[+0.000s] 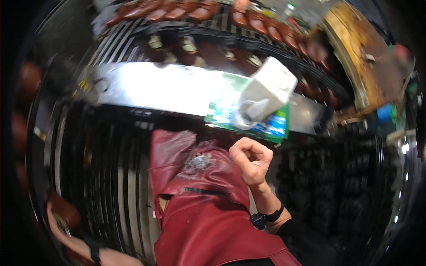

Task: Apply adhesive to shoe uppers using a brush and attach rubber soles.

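At the lower left, my left hand (57, 224) is partly hidden and dim, closed round a brown leather shoe (66, 212). My right hand (252, 160) is raised over my lap, just in front of the metal bench (146, 86). Its fingers are curled into a loose fist, and nothing shows in them. Beyond that hand, a white plastic container (273, 84) with its top cut open stands tilted on a green and blue printed packet (277, 126). A dark red apron (208, 199) covers my lap.
Brown shoes (202, 11) line a slatted rack (117, 48) behind the bench, with darker ones below. More brown shoes (29, 82) show at the left rim. Black slatted racks (106, 177) stand on the left. A worn wooden block (346, 40) is at the far right.
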A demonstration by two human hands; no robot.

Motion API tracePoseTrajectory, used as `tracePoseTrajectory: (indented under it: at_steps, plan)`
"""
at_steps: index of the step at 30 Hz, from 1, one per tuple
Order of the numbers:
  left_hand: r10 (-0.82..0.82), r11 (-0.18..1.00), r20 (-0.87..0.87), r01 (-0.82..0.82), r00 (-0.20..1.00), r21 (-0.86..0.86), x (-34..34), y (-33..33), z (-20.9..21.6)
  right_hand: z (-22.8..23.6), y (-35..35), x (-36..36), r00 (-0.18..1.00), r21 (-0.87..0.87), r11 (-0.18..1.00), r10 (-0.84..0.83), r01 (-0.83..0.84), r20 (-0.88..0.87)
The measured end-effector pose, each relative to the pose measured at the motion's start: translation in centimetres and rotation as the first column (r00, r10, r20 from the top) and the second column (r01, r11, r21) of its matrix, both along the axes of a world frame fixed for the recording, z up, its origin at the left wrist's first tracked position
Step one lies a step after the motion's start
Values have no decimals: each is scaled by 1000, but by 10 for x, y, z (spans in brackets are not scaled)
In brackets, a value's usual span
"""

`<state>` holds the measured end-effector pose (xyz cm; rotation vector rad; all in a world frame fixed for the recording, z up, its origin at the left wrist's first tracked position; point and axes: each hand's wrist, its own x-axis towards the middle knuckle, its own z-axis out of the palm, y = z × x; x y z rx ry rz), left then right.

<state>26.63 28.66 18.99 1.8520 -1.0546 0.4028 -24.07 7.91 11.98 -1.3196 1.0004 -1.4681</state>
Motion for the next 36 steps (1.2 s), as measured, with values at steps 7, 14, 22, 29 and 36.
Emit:
tracePoseTrajectory:
  at_steps: [7,14,22,29,36]
  plan:
    - [-162,986,283,144,945,85,-98,-145,-11,-15,-76,-62,381,-438,642,-746,629,-546]
    - [-483,861,-399,505,780,-56,-200,-206,-114,-29,-77,-59,514,-254,724,-652,642,-558]
    - [-694,525,-653,833,303,-172,-222,-332,-150,-10,-66,-78,538,-390,764,-641,514,-548]
    - [-924,359,25,887,382,-290,-284,-327,-176,-18,-18,-81,544,-187,811,-524,555,-656]
    - [-926,366,199,888,320,278,-228,-309,-195,-24,-58,-35,937,330,916,-299,229,179]
